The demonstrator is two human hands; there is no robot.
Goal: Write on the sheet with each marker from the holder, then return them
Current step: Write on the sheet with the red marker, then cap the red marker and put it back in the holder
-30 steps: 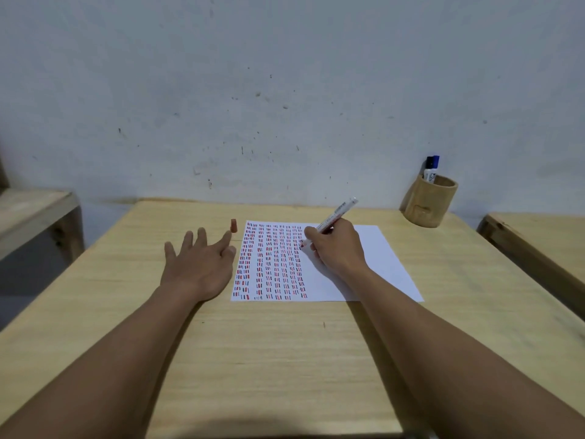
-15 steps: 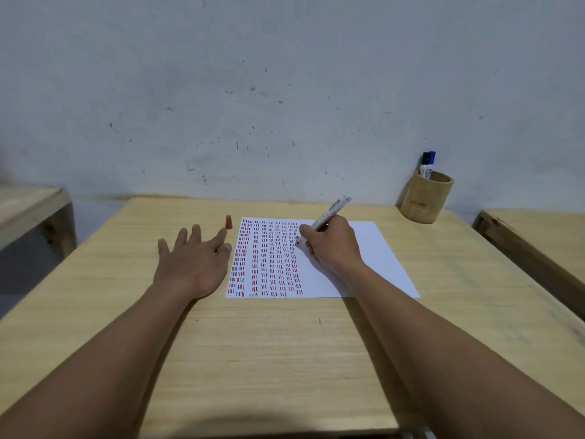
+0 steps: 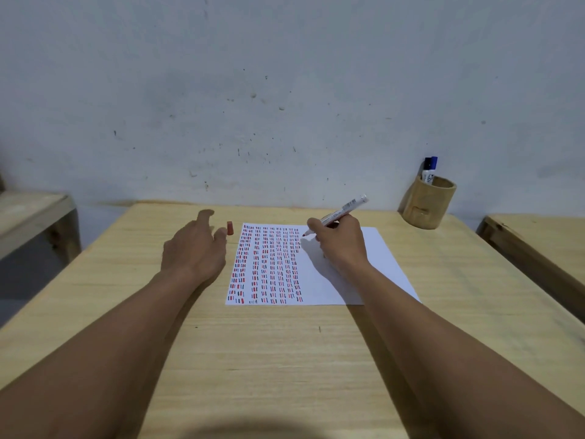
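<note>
A white sheet [image 3: 373, 267] lies on the wooden table [image 3: 285, 359], its left half filled with rows of red, blue and black dashes. My right hand [image 3: 340, 245] grips a white marker [image 3: 345, 210] with a red tip, the tip at the sheet's top edge beside the last column. A red cap [image 3: 230, 228] stands on the table just left of the sheet. My left hand [image 3: 193, 248] is lifted off the table, fingers apart, thumb and fingertips close to the cap. A bamboo holder [image 3: 427, 205] at the far right holds a black and a blue marker [image 3: 430, 167].
A grey-white wall runs behind the table. Another wooden table edge [image 3: 531, 248] lies to the right and a wooden bench [image 3: 34, 213] to the left.
My left hand has risen from lying flat on the table and moved toward the red cap. My right hand has shifted up the sheet with the marker.
</note>
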